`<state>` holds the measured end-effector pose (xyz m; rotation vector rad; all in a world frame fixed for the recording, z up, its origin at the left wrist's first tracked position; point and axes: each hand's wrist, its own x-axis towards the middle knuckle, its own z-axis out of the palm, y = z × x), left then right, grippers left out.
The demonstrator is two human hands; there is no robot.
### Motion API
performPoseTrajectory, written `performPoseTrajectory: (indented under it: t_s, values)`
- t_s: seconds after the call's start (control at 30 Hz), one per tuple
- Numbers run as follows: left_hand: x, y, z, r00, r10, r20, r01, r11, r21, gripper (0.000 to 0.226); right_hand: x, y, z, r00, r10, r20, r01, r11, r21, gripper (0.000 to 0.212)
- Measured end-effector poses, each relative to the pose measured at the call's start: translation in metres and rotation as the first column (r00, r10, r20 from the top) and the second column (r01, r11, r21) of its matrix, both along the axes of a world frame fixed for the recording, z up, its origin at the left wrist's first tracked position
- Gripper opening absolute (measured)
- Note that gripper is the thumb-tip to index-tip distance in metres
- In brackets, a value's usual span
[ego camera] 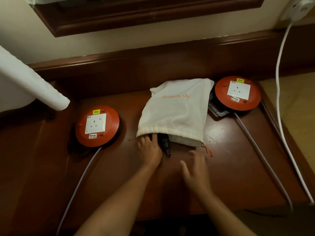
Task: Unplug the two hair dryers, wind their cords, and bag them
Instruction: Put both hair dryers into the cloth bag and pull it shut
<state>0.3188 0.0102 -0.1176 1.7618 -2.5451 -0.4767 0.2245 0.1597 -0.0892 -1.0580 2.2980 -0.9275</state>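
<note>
2 round orange cord reels (pixel 97 126) (pixel 238 93), each w/ a white square socket, sit on the dark wood table (pixel 51 167). 1 soft white cloth bag (pixel 175 111) lies btwn them, bulging; a black coiled cord (pixel 165 143) pokes from its mouth, dryers hidden inside. Left hand (pixel 150 150) lies flat w/ fingertips in the opening. Right hand (pixel 196 169), blurred, hovers spread, holding nothing.
</note>
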Motion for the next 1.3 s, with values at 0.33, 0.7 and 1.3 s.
performPoseTrajectory:
  t_s: [0.33, 0.7, 1.3]
  values:
    - [0.023, 0.003, -0.013, 0.926, 0.077, -0.369, 0.002, 0.978, 0.210, 0.065, 0.005, -0.079, -0.013, 0.874, 0.007, 0.486, -0.098, 0.982, 0.162, 0.053]
    - [-0.004, -0.023, -0.011, 0.332, 0.856, -0.396, -0.480, 0.515, 0.710, 0.034, -0.015, -0.096, 0.011, 0.932, 0.034, 0.362, 0.001, 0.995, -0.095, 0.038]
    - [0.041, 0.008, -0.024, 0.594, 0.680, -0.430, -0.440, 0.722, 0.533, 0.027, -0.023, -0.073, -0.006, 0.974, 0.076, 0.211, -0.052, 0.992, -0.115, 0.036]
